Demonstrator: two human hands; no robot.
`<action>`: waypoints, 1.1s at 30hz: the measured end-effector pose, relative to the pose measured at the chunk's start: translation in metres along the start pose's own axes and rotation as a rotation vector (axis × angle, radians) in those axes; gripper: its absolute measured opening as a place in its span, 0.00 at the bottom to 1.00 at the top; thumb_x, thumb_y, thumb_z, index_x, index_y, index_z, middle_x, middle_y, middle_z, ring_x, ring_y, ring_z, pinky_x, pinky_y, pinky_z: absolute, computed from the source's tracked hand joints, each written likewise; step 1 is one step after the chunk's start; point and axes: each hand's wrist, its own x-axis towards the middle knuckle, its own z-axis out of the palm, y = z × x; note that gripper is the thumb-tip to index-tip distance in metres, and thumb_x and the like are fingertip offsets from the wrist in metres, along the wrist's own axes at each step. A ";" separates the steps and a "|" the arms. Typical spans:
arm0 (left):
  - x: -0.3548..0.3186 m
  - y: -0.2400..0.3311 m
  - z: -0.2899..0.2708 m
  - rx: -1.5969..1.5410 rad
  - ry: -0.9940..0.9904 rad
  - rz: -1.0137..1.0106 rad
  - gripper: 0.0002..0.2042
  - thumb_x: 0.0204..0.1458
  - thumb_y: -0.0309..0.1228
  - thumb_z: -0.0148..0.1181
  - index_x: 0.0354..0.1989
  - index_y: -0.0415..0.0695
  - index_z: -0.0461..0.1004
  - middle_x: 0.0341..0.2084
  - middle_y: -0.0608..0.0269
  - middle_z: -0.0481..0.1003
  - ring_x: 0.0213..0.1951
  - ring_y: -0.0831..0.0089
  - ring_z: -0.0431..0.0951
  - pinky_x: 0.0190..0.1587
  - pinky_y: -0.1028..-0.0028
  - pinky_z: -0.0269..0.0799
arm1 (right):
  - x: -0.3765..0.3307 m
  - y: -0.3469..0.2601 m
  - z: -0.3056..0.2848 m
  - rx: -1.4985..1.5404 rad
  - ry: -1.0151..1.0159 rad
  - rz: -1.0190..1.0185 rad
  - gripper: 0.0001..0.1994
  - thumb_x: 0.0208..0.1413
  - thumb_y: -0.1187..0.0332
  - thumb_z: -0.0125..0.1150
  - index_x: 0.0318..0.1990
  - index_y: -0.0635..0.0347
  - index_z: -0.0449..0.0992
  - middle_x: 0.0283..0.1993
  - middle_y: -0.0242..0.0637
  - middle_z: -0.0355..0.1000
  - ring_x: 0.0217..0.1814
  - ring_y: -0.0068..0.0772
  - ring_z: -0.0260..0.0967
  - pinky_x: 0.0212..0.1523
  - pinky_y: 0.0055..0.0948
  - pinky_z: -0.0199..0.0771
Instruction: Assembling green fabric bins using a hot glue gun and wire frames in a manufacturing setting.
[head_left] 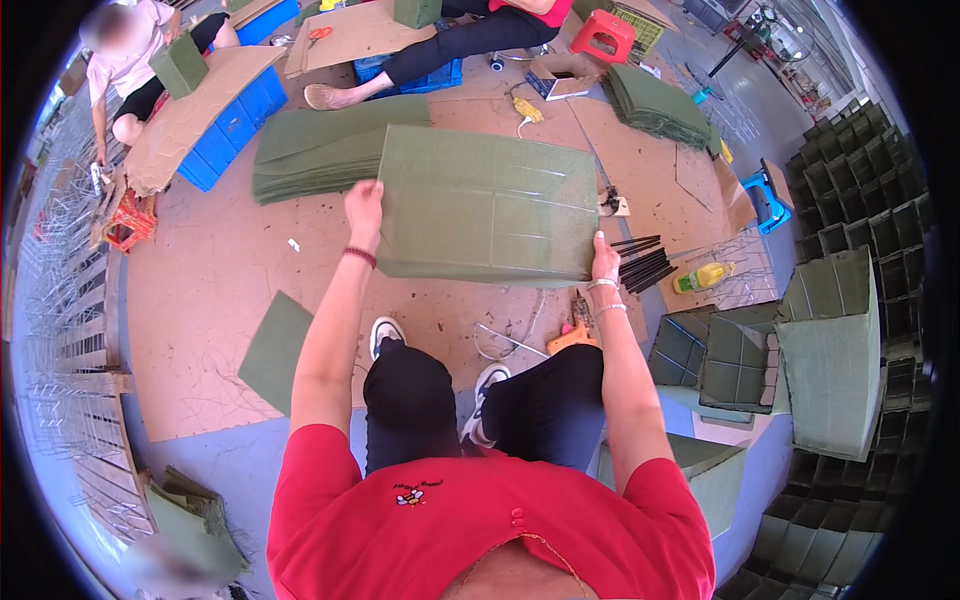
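Note:
In front of my chest I hold up a green rectangular fabric box (485, 205) with thin wire lines across its face. My left hand (364, 210) closes on its left edge, and my right hand (606, 260) grips the lower right corner. What lies inside or behind the box is hidden. Just right of my right hand lies a bundle of black sticks (645, 268). Below it, near my knee, rests an orange glue gun (572, 336) with a pale cord. Behind the box is a stack of green sheets (315, 150).
Cardboard (200, 330) covers the floor, with a loose green sheet (277, 350) on it. A yellow bottle (704, 277) lies right. Open green boxes (830, 345) pile up along the right side. Wire frames (65, 290) stand left. Two people sit beyond, near blue crates (232, 125) and a red stool (603, 35).

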 end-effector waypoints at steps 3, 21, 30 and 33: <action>0.008 0.093 -0.017 0.133 0.031 0.078 0.08 0.49 0.26 0.57 0.35 0.34 0.73 0.26 0.62 0.76 0.28 0.79 0.71 0.34 0.78 0.68 | -0.006 0.010 0.024 -0.260 -0.064 0.019 0.27 0.53 0.50 0.51 0.31 0.75 0.74 0.25 0.45 0.73 0.31 0.32 0.70 0.34 0.31 0.66; -0.126 0.102 -0.034 0.352 -0.650 0.664 0.07 0.48 0.27 0.54 0.35 0.42 0.71 0.27 0.51 0.74 0.27 0.53 0.74 0.29 0.63 0.70 | -0.048 -0.039 0.094 0.134 -0.578 0.031 0.34 0.54 0.42 0.45 0.51 0.69 0.66 0.51 0.47 0.67 0.55 0.41 0.64 0.50 0.34 0.65; -0.155 0.108 -0.039 0.407 -0.893 0.723 0.07 0.51 0.28 0.52 0.36 0.42 0.73 0.25 0.53 0.75 0.27 0.56 0.76 0.31 0.68 0.72 | -0.054 -0.040 0.087 -0.431 -0.352 -0.374 0.21 0.56 0.54 0.44 0.45 0.62 0.71 0.42 0.56 0.69 0.48 0.55 0.65 0.49 0.43 0.64; -0.146 0.114 -0.043 0.200 -0.724 0.556 0.06 0.52 0.26 0.51 0.35 0.40 0.73 0.25 0.58 0.76 0.27 0.67 0.78 0.34 0.73 0.73 | -0.061 -0.050 0.085 -0.478 -0.342 -0.469 0.19 0.57 0.57 0.43 0.44 0.63 0.71 0.40 0.56 0.69 0.43 0.57 0.67 0.45 0.45 0.66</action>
